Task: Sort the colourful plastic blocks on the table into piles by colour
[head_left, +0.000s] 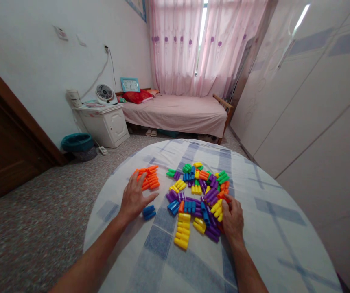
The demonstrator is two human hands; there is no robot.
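My left hand (134,199) lies open on the checked table (269,228) beside the orange blocks (149,179); my right hand (232,217) curls at the mixed pile (197,195), grip unclear. Bed (178,112) and curtains (190,44) behind.

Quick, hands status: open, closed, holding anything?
Left hand: open, flat, touching the orange blocks.
Right hand: curled at the mixed pile; grip cannot be told.

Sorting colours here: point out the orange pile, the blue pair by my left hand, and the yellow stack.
orange pile (149,178): head view, centre of the pile.
blue pair (148,210): head view, the upper piece.
yellow stack (182,230): head view, middle piece.
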